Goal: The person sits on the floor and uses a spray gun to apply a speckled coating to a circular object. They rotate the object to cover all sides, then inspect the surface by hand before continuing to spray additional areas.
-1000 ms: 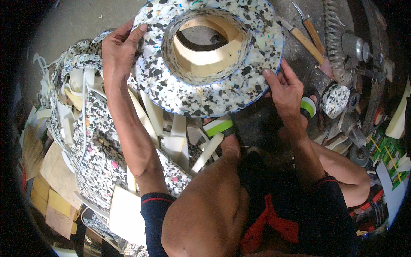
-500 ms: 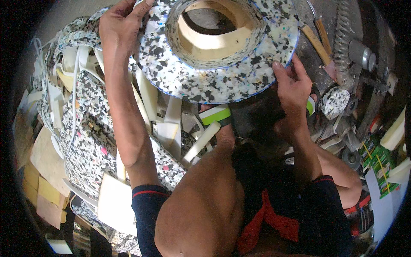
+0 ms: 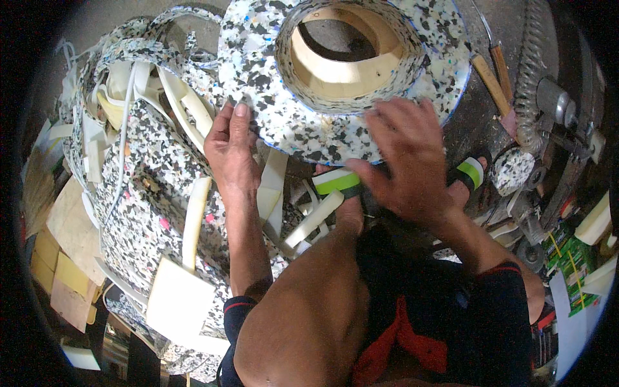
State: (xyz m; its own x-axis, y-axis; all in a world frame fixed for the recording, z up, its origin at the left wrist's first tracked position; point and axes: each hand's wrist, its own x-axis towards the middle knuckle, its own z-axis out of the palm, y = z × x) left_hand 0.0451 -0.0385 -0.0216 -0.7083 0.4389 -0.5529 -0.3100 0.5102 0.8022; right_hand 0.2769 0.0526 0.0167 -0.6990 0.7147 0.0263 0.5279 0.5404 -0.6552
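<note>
- Grey floor [image 3: 106,24] shows at far left.
- Near left: white sheet [image 3: 179,298] on speckled foam [image 3: 161,213].
- Midway: green-banded sandals [image 3: 335,181] on both feet.
- Right hand [image 3: 409,161]: wide, blurred, fingers over the ring's near edge; contact unclear.
- Left hand [image 3: 233,148]: thumb and fingers close together at the ring's near left edge; cannot tell if they grip it.
- Speckled ring [image 3: 316,134]: far centre, beyond the sandals, pale wooden hoop [image 3: 342,80] in its hole.
- Far right: two wooden-handled tools [image 3: 491,86] beside a coil [image 3: 531,77].

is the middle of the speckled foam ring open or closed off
Open: inside the speckled foam ring, grey floor shows through the pale inner band.
</note>
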